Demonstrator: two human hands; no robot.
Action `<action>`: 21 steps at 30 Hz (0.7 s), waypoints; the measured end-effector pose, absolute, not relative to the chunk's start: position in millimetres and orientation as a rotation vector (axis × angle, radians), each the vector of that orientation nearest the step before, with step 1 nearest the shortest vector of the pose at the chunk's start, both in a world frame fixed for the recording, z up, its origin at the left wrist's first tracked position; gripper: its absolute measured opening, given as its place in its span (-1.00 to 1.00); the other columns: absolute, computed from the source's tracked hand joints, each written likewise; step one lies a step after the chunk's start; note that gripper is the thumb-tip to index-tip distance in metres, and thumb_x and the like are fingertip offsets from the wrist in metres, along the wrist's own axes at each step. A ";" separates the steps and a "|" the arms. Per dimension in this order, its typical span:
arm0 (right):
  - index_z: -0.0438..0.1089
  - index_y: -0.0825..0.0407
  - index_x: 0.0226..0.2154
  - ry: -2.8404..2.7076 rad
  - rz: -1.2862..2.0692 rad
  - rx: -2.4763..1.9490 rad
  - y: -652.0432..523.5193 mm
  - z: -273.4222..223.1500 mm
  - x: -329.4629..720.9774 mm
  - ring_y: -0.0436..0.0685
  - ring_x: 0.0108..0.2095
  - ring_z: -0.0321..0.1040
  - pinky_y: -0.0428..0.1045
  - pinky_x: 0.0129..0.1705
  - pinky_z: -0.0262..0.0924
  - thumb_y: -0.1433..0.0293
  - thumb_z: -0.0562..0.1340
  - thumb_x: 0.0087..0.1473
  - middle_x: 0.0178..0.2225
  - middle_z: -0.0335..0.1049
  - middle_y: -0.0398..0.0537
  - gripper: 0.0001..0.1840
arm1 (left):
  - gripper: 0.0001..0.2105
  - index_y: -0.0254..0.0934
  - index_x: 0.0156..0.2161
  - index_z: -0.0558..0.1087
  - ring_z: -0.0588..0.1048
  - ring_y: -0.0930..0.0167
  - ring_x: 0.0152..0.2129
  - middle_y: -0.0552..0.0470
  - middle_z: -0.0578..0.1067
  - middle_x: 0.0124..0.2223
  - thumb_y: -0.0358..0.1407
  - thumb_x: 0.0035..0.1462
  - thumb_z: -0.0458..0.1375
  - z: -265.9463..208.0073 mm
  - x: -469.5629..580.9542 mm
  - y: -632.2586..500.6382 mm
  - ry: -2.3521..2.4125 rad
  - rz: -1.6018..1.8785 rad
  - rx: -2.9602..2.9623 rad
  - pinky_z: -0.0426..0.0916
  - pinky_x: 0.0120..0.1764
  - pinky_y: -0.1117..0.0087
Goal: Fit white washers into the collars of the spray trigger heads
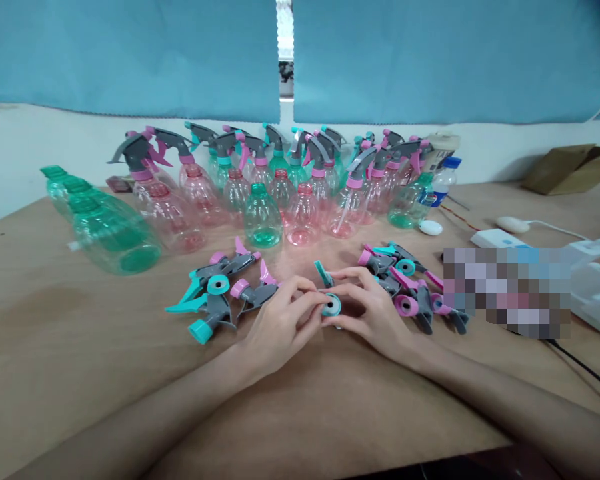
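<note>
My left hand [280, 320] and my right hand [367, 310] meet in the middle of the frame, low over the bench [80, 347]. Both grips pinch shut on one spray top [330, 301] (teal cap, gray body). My fingers hide most of it. More spray tops [220, 290] lie just left, and bottles [263, 217] stand behind.

two hands [280, 320], one cardboard box [570, 169]
</note>
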State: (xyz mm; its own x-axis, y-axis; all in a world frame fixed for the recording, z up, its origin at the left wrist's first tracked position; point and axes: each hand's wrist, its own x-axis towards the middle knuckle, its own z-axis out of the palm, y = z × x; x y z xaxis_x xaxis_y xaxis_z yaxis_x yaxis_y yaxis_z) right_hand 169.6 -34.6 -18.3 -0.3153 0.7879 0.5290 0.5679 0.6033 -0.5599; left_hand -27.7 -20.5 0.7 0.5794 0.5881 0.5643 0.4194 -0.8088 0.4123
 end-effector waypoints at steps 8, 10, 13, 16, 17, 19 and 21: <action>0.41 -0.04 -0.18 -2.027 0.325 -1.060 -35.1 -18.2 169.4 0.27 -0.01 0.28 0.24 -0.04 0.31 0.22 0.29 0.03 -0.05 0.24 0.08 -0.71 | -0.90 -0.25 -0.17 0.35 0.41 0.48 -0.43 0.00 0.35 -0.19 -0.38 0.22 0.03 3.1 -27.0 -19.0 0.837 0.934 2.439 0.40 -0.36 0.43; 0.40 -0.04 -0.17 -2.030 0.317 -1.054 -35.2 -18.4 169.3 0.28 0.00 0.27 0.24 -0.04 0.30 0.23 0.29 0.03 -0.05 0.24 0.08 -0.72 | -0.91 -0.25 -0.18 0.34 0.42 0.48 -0.42 0.00 0.36 -0.20 -0.38 0.23 0.01 3.9 -26.2 -18.9 0.842 0.896 2.419 0.40 -0.36 0.43; 0.39 -0.03 -0.16 -2.044 0.291 -1.055 -35.2 -18.6 169.0 0.27 0.02 0.24 0.22 -0.03 0.30 0.27 0.28 0.05 -0.04 0.22 0.10 -0.73 | -0.91 -0.25 -0.19 0.33 0.42 0.43 -0.36 -0.01 0.38 -0.21 -0.40 0.22 0.01 3.5 -25.3 -19.0 0.850 0.855 2.471 0.38 -0.30 0.39; 0.39 0.00 -0.17 -2.051 0.274 -1.054 -35.1 -18.9 168.6 0.27 0.01 0.24 0.20 -0.05 0.31 0.28 0.27 0.06 -0.04 0.21 0.12 -0.74 | -0.89 -0.25 -0.17 0.32 0.40 0.40 -0.31 -0.01 0.40 -0.19 -0.42 0.20 0.00 1.8 -24.8 -19.5 0.843 0.835 2.540 0.36 -0.26 0.36; 0.39 0.01 -0.18 -2.049 0.273 -1.048 -35.1 -19.0 168.5 0.27 0.00 0.25 0.20 -0.07 0.32 0.28 0.27 0.06 -0.04 0.21 0.12 -0.75 | -0.89 -0.26 -0.17 0.32 0.40 0.40 -0.32 -0.02 0.40 -0.19 -0.43 0.20 0.00 1.3 -24.7 -19.6 0.841 0.827 2.547 0.36 -0.26 0.37; 0.40 0.01 -0.19 -2.046 0.269 -1.031 -35.0 -19.1 168.4 0.27 -0.02 0.26 0.20 -0.10 0.33 0.27 0.27 0.07 -0.05 0.22 0.12 -0.76 | -0.89 -0.26 -0.18 0.31 0.39 0.41 -0.33 -0.02 0.39 -0.19 -0.43 0.21 -0.01 0.4 -24.6 -19.7 0.846 0.811 2.542 0.34 -0.27 0.37; 0.41 0.01 -0.22 -2.055 0.261 -1.020 -34.9 -19.1 168.4 0.27 -0.01 0.25 0.20 -0.10 0.33 0.27 0.27 0.06 -0.06 0.23 0.11 -0.78 | -0.90 -0.26 -0.20 0.30 0.38 0.41 -0.33 0.00 0.37 -0.21 -0.44 0.19 0.00 0.0 -24.4 -19.5 0.864 0.798 2.531 0.33 -0.28 0.38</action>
State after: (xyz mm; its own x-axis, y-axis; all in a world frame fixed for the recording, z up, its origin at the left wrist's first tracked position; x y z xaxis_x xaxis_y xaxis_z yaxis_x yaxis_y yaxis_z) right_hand 168.4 -34.9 -19.1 -0.3465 0.7414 0.5747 0.5741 0.6521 -0.4951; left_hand -24.4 -19.5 0.0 0.6557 0.6425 0.3965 0.4464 -0.7534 0.4828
